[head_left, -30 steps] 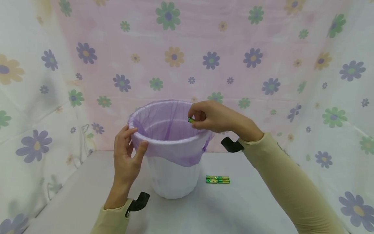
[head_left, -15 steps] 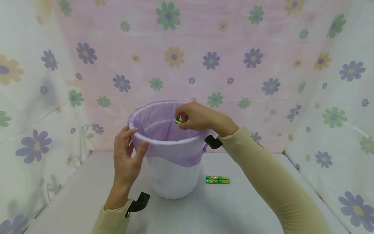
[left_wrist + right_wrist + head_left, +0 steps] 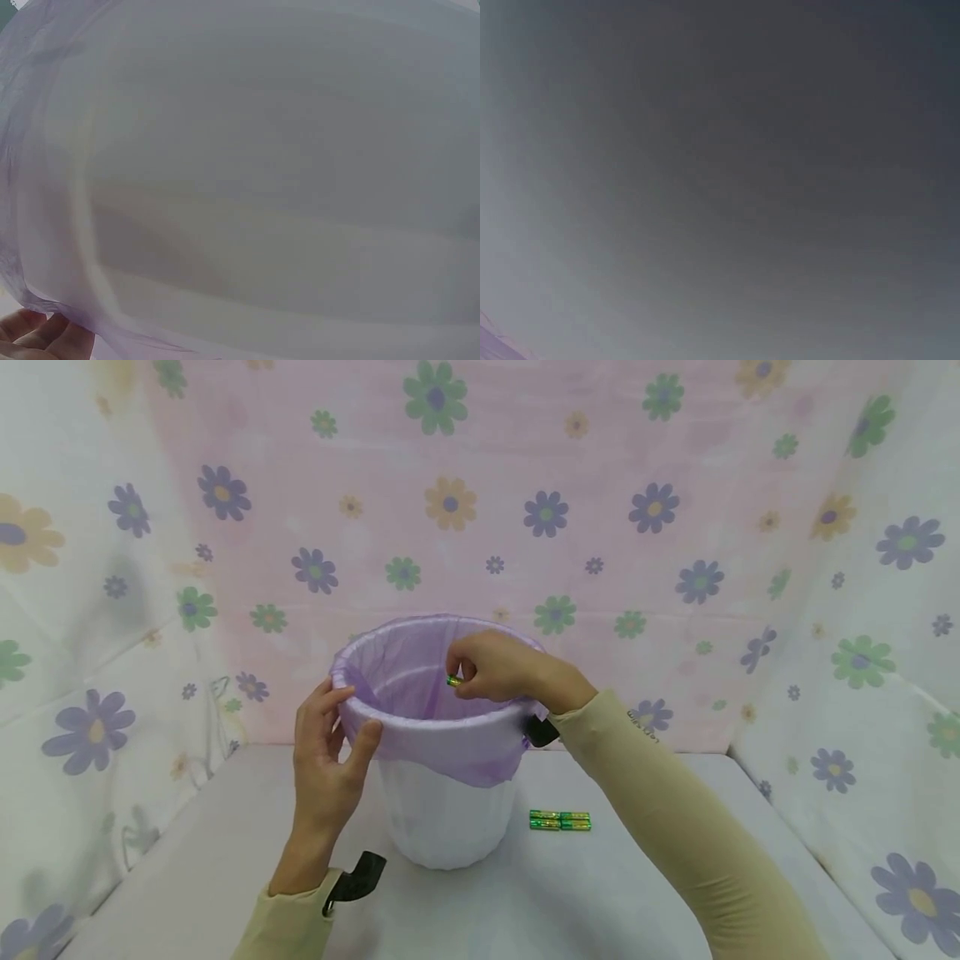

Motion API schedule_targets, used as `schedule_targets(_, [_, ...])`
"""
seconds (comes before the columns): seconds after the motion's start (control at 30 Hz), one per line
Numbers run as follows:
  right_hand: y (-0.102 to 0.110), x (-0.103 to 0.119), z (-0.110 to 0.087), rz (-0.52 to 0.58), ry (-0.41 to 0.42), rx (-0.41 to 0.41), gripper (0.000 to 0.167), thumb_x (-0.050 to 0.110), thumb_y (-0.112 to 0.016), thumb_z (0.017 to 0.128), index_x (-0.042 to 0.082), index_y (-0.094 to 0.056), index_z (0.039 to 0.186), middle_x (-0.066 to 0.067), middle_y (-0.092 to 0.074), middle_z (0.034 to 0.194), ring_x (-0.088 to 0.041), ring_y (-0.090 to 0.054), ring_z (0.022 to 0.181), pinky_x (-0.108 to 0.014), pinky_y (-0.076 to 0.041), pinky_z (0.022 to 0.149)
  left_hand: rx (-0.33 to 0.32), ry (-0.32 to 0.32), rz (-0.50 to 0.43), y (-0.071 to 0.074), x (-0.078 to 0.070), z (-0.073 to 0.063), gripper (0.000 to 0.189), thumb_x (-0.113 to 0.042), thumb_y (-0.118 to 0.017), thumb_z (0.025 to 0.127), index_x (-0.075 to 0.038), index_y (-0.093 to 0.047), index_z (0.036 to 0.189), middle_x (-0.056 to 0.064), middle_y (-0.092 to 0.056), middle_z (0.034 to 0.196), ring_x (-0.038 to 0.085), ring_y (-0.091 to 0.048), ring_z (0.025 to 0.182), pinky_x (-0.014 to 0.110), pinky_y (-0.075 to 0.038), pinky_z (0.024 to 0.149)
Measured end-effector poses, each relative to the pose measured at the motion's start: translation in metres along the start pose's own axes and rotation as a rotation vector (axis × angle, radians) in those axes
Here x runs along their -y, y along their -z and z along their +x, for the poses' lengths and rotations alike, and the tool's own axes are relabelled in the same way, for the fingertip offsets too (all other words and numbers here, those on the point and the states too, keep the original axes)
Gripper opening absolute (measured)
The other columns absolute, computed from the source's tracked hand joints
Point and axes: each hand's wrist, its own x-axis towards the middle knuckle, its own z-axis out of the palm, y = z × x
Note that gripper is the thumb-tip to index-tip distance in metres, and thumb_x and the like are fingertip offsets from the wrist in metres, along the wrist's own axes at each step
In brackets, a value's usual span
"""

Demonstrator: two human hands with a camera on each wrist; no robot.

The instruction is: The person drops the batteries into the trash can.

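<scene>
A white trash can [image 3: 446, 827] stands upright, its rim covered by a purple bag [image 3: 465, 747] folded down outside. My left hand [image 3: 326, 768] holds it at the left of the rim, fingertips over the edge and thumb against the front. In the left wrist view, fingers [image 3: 56, 341] touch the bag's edge. Inside the mouth of the can, my right hand [image 3: 498, 670] pinches a small green and gold battery [image 3: 453, 680] between thumb and fingers. One end of that battery sticks out; the rest is hidden. Blurred grey fills most of the right wrist view.
Several green and gold batteries [image 3: 560, 820] lie in two touching rows on the white table [image 3: 600, 893], right of the can. A flower-patterned cloth [image 3: 495, 527] hangs behind and on both sides. A black wrist mount [image 3: 542, 729] is close to the can's right rim.
My right hand has moved left and slightly down over the can's mouth, still pinching the battery. The left hand, the can and the batteries on the table have stayed in place.
</scene>
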Motion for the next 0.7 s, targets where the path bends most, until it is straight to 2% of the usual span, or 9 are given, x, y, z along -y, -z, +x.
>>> schedule_targets(0.4, [-0.0007,-0.0038,-0.0012,0.035,-0.009,-0.002,0.018,0.015,-0.069,0.084,0.007,-0.064,0.099,-0.001,-0.059,0.082,-0.015,-0.054,0.078,-0.028,-0.046,0.075,0.001,-0.001,-0.007,0.0002,-0.002,-0.0001,0.05,-0.001,-0.067,0.083,-0.002,-0.05,0.13,0.009,-0.034,0.146,0.03,-0.041,0.131,0.04,-0.036,0.106])
schedule_targets(0.7, [0.0052,-0.0084,-0.0068,0.057,-0.022,-0.04,0.017,0.015,-0.069,0.084,0.009,-0.064,0.098,0.0,-0.059,0.08,-0.014,-0.054,0.077,-0.028,-0.047,0.074,0.003,0.001,-0.004,0.0004,-0.0038,-0.0003,0.05,-0.002,-0.067,0.083,-0.004,-0.05,0.13,0.008,-0.034,0.145,0.029,-0.04,0.131,0.04,-0.036,0.106])
